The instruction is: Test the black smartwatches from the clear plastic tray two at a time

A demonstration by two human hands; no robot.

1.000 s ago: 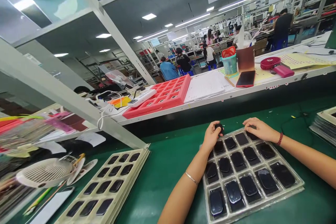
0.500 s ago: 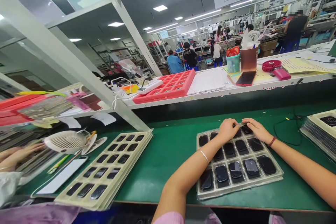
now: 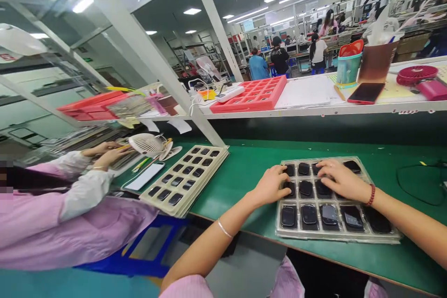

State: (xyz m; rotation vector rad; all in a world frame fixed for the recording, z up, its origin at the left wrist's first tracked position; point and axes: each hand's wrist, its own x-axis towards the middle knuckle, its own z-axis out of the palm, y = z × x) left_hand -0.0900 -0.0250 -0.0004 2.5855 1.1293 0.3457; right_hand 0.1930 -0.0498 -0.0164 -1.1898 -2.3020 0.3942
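Observation:
A clear plastic tray (image 3: 303, 236) lies on the green bench in front of me, its pockets filled with rows of dark, rounded-square glass-faced pieces (image 3: 329, 214). My left hand (image 3: 270, 187) rests at the tray's left edge, thumb apart from the fingers, beside the pieces of the left column. Over the middle columns, my right hand (image 3: 344, 182) reaches in from the right. Its fingertips touch or hover just above pieces in the back and middle rows, with the thumb spread away. The pieces beneath the right palm are partly hidden.
To the left stands a stack of cream trays (image 3: 181, 186) with similar dark pieces. Beyond it are a white fan (image 3: 145, 144) and a co-worker's hands (image 3: 110, 151). A shelf behind carries a red tray (image 3: 251, 95), papers and a phone (image 3: 366, 93). A black cable (image 3: 398, 181) lies at right.
My view has swung left. My left hand has gone from the tray's back row to its left edge. My right hand has moved from the back edge to over the middle columns.

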